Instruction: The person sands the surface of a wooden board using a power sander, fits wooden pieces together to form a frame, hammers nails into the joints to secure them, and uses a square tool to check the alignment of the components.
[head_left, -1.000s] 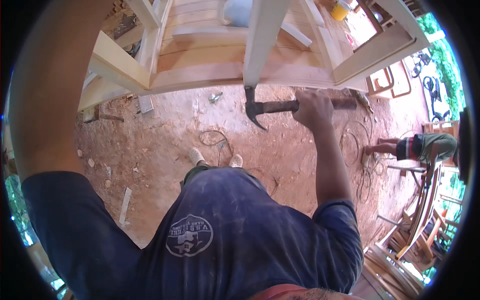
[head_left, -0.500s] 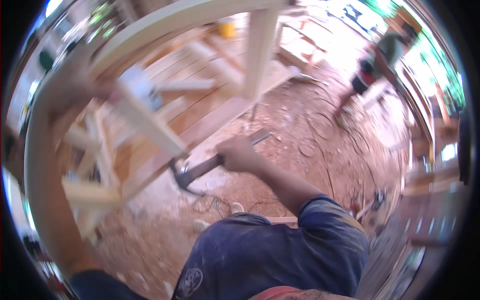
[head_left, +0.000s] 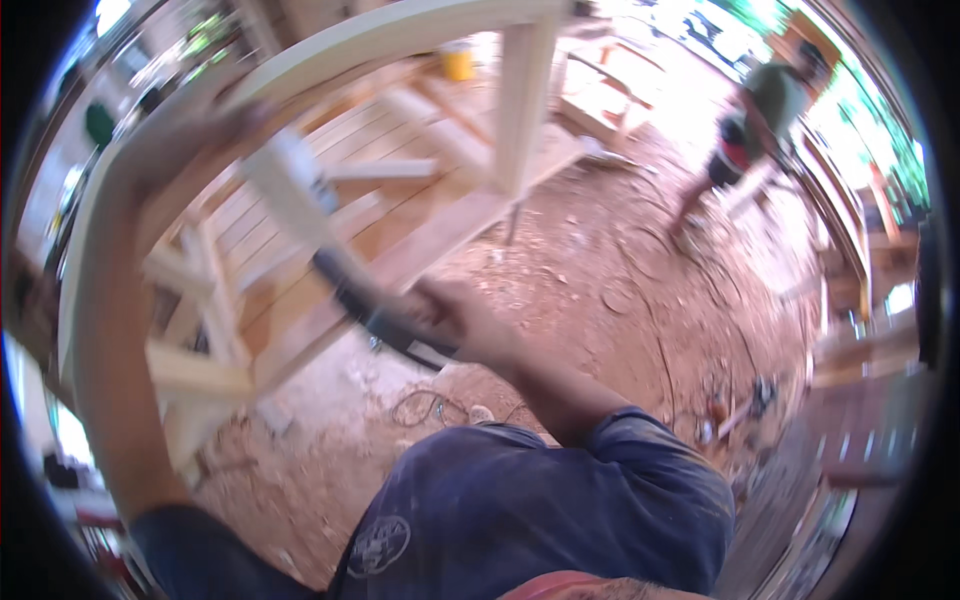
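In my right hand (head_left: 450, 318) is a hammer (head_left: 375, 315), blurred by motion, with its dark head toward the lower end of a pale wooden piece. Whether it touches the wood I cannot tell. My left arm reaches up on the left, and my left hand (head_left: 195, 135) grips a wooden frame (head_left: 390, 35) of pale, planed bars near its upper left corner. The frame's upright post (head_left: 520, 110) stands on a plank-topped work table (head_left: 430, 235). Something whitish and blurred (head_left: 290, 165) is just below my left hand.
Loose wood pieces (head_left: 380, 168) lie on the table, and a yellow container (head_left: 457, 62) stands at its far side. Cables (head_left: 640, 300) cross the dirt floor. Tools (head_left: 745, 400) lie at the right. Another person (head_left: 765, 125) stands at the far right beside timber.
The hammer has swung round in my right hand, its head moving up and left. My left hand has shifted slightly up and right in view. The other person has hardly moved.
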